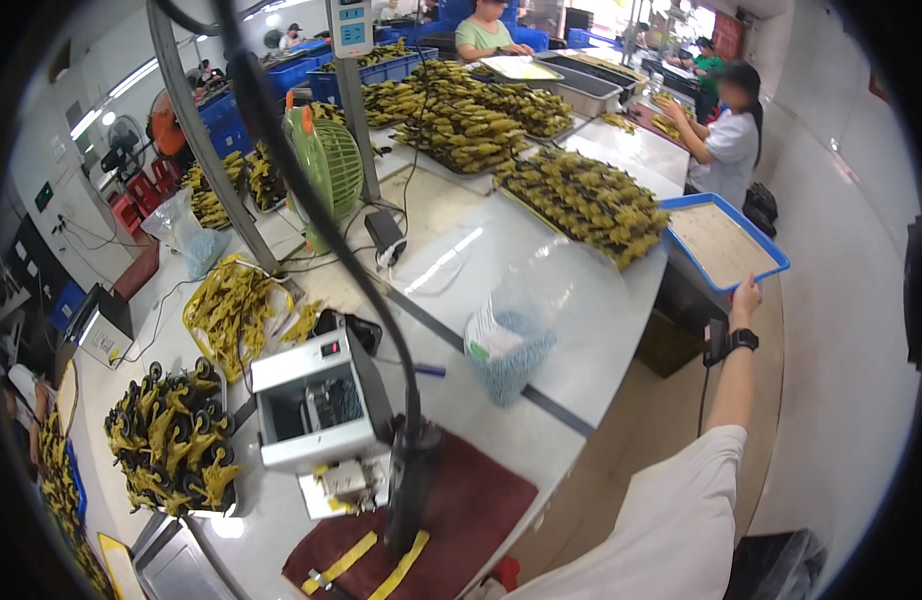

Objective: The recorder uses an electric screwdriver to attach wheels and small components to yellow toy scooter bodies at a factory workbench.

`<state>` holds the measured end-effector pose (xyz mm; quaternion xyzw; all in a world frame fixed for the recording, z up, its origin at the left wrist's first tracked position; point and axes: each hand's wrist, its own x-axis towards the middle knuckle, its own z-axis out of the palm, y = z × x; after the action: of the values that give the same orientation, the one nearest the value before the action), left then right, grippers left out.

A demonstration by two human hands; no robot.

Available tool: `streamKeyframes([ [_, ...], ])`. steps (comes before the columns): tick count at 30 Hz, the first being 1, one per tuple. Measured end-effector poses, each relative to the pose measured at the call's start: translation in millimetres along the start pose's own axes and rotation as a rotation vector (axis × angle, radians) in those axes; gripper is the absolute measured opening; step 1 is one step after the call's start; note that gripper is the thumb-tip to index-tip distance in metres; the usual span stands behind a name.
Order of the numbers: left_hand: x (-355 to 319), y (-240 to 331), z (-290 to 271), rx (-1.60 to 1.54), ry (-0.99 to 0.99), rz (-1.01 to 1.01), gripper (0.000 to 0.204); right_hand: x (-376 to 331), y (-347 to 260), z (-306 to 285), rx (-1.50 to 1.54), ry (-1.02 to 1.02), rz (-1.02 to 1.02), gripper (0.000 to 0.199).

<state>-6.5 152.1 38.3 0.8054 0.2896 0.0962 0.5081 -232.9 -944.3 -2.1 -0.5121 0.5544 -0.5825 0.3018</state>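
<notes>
White laminate-like counter, long, its right edge curving in this wide view. Dark seam strips cross the top; a maroon mat covers the near end, with yellow strips lying on it. Grey metal post rises at left; a green fan stands beside it.

Counter load: yellow-and-black pieces heaped by the right edge, more heaps farther back. Middle: clear bag of blue pellets. Near side: grey-white machine. To its left, a pile of yellow parts with black wheels.

Hands: the right hand is closed, fingers curled round the near edge of a blue-rimmed tray. Left hand out of view; its state I cannot tell. Tray location: past the counter's right edge, out over the aisle, pale inside with small dark specks. Its left corner sits beside the heaped pieces; whether it touches the counter, cannot tell.

Edges and room: brown floor runs between counter and white wall. Tray spans part of this passage, with a gap remaining on its wall side. Beyond it, a person in a white top works at the same counter, narrowing the far end.
</notes>
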Motion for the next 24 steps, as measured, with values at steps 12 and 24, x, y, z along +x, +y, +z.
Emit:
streamKeyframes([
  [12, -38.4, -35.6, 5.6, -0.087, 0.053, -0.22, 0.042, 47.5, -34.0, 158.3, 0.618, -0.602, 0.06, 0.069],
  [24, -42.5, -158.1, -147.9, -0.053, 0.296, -0.765, 0.045, -330.2, -135.0, -45.7, 0.109, -0.582, -0.457, 0.039],
])
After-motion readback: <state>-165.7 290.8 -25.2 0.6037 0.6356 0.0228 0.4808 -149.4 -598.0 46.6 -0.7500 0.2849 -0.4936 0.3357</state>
